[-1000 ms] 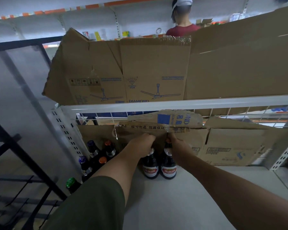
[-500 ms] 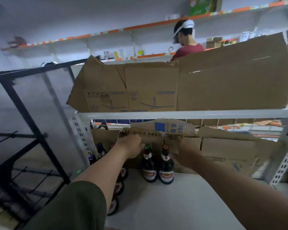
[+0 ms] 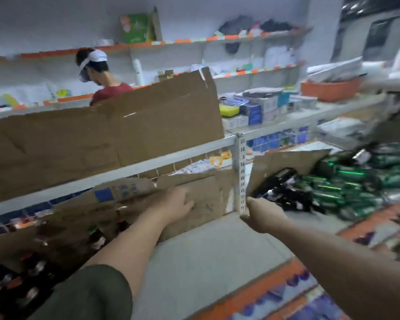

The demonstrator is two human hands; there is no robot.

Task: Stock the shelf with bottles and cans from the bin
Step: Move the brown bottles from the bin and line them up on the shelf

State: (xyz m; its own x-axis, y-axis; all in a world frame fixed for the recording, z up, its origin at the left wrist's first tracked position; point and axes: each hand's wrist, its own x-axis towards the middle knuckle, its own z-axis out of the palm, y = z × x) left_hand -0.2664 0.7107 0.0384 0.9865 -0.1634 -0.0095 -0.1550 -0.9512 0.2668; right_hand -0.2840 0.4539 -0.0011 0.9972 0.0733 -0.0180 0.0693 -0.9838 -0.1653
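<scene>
Touching cardboard [image 3: 206,192] with left hand [image 3: 176,205], blue print [image 3: 104,195] blurred

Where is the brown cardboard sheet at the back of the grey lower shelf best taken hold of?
The brown cardboard sheet stands nearly upright against the back of the grey lower shelf, foot on the shelf floor. The grip therefore belongs on its free top edge, coming from the front and above. The left hand lies on its face.
</scene>
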